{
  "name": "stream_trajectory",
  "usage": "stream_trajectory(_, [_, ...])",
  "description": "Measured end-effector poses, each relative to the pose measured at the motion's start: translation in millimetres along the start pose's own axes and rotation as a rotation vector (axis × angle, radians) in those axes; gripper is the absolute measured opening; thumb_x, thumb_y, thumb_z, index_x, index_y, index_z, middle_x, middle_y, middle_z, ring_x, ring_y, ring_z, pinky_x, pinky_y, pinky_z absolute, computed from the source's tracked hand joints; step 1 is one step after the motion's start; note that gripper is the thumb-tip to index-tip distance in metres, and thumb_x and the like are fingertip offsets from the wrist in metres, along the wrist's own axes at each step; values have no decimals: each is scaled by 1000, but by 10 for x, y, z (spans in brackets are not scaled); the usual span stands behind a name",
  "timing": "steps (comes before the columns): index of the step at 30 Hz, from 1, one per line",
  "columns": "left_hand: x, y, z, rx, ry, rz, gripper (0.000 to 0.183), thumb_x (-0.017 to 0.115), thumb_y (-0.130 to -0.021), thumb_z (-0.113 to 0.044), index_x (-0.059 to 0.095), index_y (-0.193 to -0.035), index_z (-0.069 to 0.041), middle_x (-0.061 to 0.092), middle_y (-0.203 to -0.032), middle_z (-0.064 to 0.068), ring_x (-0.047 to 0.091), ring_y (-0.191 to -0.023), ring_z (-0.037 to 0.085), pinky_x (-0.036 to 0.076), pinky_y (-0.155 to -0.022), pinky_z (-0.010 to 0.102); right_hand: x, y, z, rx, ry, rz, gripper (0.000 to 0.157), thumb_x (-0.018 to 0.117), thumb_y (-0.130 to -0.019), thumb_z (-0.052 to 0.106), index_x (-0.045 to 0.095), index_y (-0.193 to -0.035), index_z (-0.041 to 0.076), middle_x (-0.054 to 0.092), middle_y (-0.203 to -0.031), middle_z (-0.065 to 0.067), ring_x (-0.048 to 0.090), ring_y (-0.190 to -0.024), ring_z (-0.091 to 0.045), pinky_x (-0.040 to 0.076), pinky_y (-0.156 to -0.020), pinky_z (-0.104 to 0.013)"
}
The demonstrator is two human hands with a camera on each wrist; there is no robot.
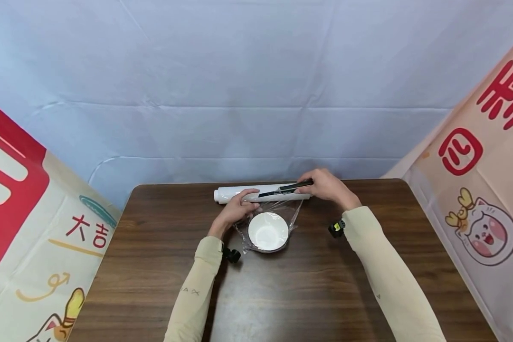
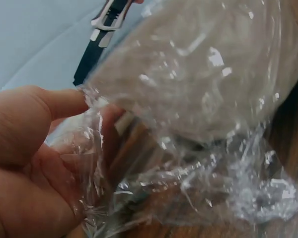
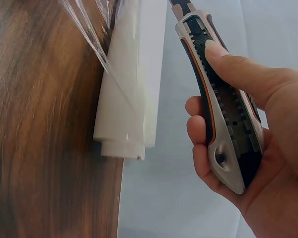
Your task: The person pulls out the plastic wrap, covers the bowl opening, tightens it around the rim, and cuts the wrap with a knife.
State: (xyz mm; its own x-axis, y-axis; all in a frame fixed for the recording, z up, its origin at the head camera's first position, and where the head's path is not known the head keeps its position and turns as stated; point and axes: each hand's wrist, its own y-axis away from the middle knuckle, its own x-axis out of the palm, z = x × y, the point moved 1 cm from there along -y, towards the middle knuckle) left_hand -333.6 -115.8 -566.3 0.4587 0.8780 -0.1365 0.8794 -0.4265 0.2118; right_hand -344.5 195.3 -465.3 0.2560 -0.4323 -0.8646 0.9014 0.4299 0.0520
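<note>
A white bowl (image 1: 268, 231) with a dark rim sits on the table, cling film (image 2: 188, 178) crumpled round its side. From the bowl the film runs up to a white roll of cling film (image 1: 228, 194) lying along the table's back edge. My left hand (image 1: 238, 209) is at the bowl's upper left, pinching the film between thumb and fingers; the film partly covers those fingers in the left wrist view. My right hand (image 1: 327, 186) grips a utility knife (image 3: 223, 109) over the roll, thumb on its slider. The dark blade (image 2: 89, 59) is out and points toward my left hand.
The brown wooden table (image 1: 282, 299) ends just behind the roll, against a pale cloth backdrop (image 1: 239, 133). Printed banners stand at the left and right sides. Each wrist wears a small black camera.
</note>
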Motion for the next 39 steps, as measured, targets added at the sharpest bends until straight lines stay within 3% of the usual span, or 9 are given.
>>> stream_trajectory(5, [-6,-6,15,1,-12,-2,57,66,-103,-8,52,-154,-29,82,-102,10,71,-75,9,51,-65,24,79,-66,73,-20,16,17,31,79,-95,34,80,-119,14,79,-121,-9,72,-115,-32,58,-95,-50])
stream_trajectory(13, [12,-5,-54,-18,-66,10,59,73,-99,-12,54,-153,-25,78,-82,-1,62,-63,9,47,-60,26,219,-185,241,-57,80,43,34,79,-95,34,79,-120,11,79,-122,-9,73,-114,-31,59,-96,-49])
stream_trajectory(20, [19,-5,-66,-62,-50,11,59,74,-98,-10,55,-152,-25,76,-83,-1,62,-62,9,48,-58,25,335,-273,455,-91,206,50,31,78,-97,35,79,-119,14,80,-115,-6,75,-97,-24,60,-83,-44])
stream_trajectory(24, [3,-1,-57,-85,-57,23,60,74,-98,-12,54,-154,-26,77,-85,0,62,-63,10,45,-57,26,350,-264,473,-88,210,66,27,77,-97,32,80,-117,14,80,-112,-6,74,-90,-21,58,-76,-40])
stream_trajectory(32, [-51,21,-70,-108,-86,38,58,75,-98,-15,56,-151,-32,79,-90,1,57,-62,11,44,-58,26,144,-157,305,32,154,152,40,75,-99,30,73,-132,7,71,-137,-16,69,-123,-35,58,-100,-51])
stream_trajectory(39, [-61,25,-103,-111,-96,31,60,76,-98,-15,55,-151,-34,80,-97,4,63,-68,12,47,-60,26,61,-150,278,23,178,121,40,78,-97,30,74,-130,7,73,-134,-16,69,-122,-36,57,-99,-52])
